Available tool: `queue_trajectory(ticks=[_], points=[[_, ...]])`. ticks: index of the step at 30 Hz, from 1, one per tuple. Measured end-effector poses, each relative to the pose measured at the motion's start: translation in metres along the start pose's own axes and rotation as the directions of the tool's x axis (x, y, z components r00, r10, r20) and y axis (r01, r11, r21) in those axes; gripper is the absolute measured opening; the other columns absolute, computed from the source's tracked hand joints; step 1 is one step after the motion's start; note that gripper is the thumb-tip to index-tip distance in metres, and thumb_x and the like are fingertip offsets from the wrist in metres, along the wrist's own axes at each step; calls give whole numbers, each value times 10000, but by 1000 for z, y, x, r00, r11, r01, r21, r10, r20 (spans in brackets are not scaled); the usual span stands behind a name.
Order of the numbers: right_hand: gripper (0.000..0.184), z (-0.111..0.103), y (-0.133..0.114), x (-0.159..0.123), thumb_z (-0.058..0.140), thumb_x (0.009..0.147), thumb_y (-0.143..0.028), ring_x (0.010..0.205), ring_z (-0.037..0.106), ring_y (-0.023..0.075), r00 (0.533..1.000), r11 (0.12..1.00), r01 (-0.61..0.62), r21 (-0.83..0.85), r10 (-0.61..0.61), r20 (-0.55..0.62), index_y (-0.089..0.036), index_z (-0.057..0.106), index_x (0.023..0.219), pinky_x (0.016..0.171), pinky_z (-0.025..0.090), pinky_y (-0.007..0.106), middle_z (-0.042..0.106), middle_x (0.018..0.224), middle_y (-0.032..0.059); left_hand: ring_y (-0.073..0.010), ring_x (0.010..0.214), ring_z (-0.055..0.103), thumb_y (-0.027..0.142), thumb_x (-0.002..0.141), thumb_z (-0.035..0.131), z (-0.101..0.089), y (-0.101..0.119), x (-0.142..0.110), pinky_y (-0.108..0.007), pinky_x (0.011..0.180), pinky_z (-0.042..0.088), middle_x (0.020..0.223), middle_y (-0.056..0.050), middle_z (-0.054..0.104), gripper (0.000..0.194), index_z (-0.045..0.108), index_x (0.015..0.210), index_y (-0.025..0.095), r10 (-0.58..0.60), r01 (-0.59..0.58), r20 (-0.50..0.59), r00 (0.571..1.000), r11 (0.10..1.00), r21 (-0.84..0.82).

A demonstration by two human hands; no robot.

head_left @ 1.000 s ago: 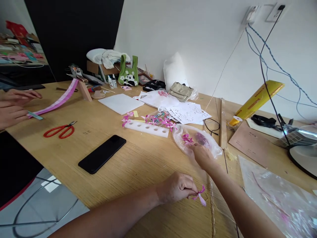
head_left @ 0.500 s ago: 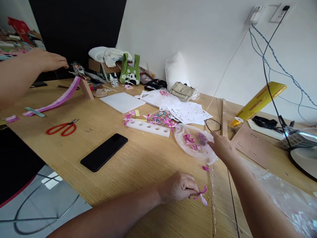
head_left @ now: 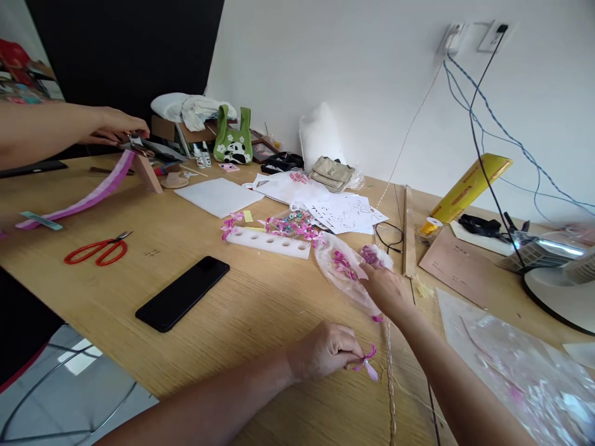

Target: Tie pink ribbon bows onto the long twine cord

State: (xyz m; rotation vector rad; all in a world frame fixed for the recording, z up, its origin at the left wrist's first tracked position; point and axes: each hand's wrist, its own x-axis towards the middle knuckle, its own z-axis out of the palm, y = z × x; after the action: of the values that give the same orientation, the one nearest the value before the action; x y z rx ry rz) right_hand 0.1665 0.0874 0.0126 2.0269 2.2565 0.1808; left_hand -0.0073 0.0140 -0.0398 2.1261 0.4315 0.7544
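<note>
My left hand (head_left: 323,352) is closed in a pinch on a small pink ribbon-like flower (head_left: 369,364) with a pale centre, just above the table. My right hand (head_left: 385,290) is at a clear plastic bag (head_left: 354,296), its fingers closed on the bag's right side. Loose magenta petals (head_left: 343,265) lie in the bag, and a purple bundle (head_left: 375,255) shows beyond my fingers. The fingertips are partly hidden. A magenta petal (head_left: 377,318) lies by the bag's near edge.
A white foam strip with holes (head_left: 274,243), a black phone (head_left: 183,294) and red-handled scissors (head_left: 97,251) lie on the table (head_left: 232,365). At the far left, another person's hands (head_left: 118,127) work at a wooden stand (head_left: 147,173) with a pink ribbon (head_left: 88,198). A twisted cord (head_left: 389,384) runs nearby.
My right hand has moved left across the bag, which is now narrower and more creased. My left hand still holds the flower. The other person's hand has moved onto the stand's top.
</note>
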Motion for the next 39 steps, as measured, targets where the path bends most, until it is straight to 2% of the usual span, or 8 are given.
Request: queue_trajectory(ticks=[4, 7, 10, 14, 16, 19, 23, 39], points=[[399, -3, 24, 18, 377, 847, -207, 821, 613, 230, 990, 991, -129, 33, 131, -53, -246, 438, 1239, 634, 392, 299, 645, 976, 93, -62, 602, 483, 244, 842, 477, -1, -1, 0, -159, 606, 368, 624, -20, 568, 281, 634, 652, 108, 1, -2, 7, 1000, 1000, 23], [369, -5, 36, 27, 399, 843, -250, 868, 597, 238, 979, 983, -175, 57, 180, -99, -216, 482, 1201, 663, 395, 304, 643, 983, 100, -59, 603, 487, 243, 847, 468, -2, -1, 0, -158, 610, 369, 623, -20, 573, 299, 632, 640, 104, 7, -7, -8, 1000, 1000, 16], [351, -13, 36, 23, 448, 827, -366, 934, 561, 246, 963, 987, -132, 93, 150, -222, -212, 549, 1126, 719, 398, 314, 625, 1024, 98, -60, 606, 488, 244, 848, 467, -2, -1, 0, -160, 619, 372, 627, -23, 580, 297, 635, 646, 106, -3, 3, -6, 1000, 1000, 22], [317, -28, 20, 10, 353, 878, -297, 929, 552, 205, 893, 976, 38, 217, 65, -446, -191, 616, 1022, 764, 388, 286, 621, 1024, 90, -64, 600, 483, 228, 838, 483, -2, 0, 0, -165, 618, 374, 627, -25, 582, 265, 634, 657, 107, 7, -7, 3, 1000, 1000, 28], [303, -31, 12, 8, 360, 866, -241, 852, 571, 184, 923, 962, 84, 261, 24, -385, -196, 633, 989, 731, 390, 265, 645, 951, 73, -64, 599, 484, 219, 834, 488, -2, 0, 0, -164, 613, 375, 631, -26, 581, 255, 631, 658, 102, 19, -19, 2, 1000, 1000, 23], [254, -24, 6, 14, 428, 797, -165, 721, 569, 171, 993, 973, 45, 228, -18, -121, -192, 668, 876, 649, 375, 253, 659, 807, 60, -60, 594, 482, 216, 836, 485, -4, 1, 0, -160, 605, 371, 628, -24, 571, 258, 630, 658, 97, 27, -27, 2, 1000, 999, 23], [255, -4, 8, 27, 442, 751, -109, 712, 557, 170, 997, 991, 40, 124, -49, 68, -188, 674, 819, 633, 350, 255, 656, 776, 64, -59, 604, 488, 240, 848, 465, -4, 2, 0, -160, 615, 375, 640, -22, 568, 283, 629, 662, 103, -3, 3, 23, 1000, 1000, 16], [245, 24, -8, 40, 403, 814, -152, 850, 580, 183, 997, 996, -11, 89, 4, 80, -155, 647, 837, 662, 365, 257, 644, 924, 97, -62, 608, 510, 207, 830, 493, -3, 2, -1, -144, 621, 395, 648, -27, 581, 243, 629, 661, 97, 54, -54, -17, 998, 998, -29]])
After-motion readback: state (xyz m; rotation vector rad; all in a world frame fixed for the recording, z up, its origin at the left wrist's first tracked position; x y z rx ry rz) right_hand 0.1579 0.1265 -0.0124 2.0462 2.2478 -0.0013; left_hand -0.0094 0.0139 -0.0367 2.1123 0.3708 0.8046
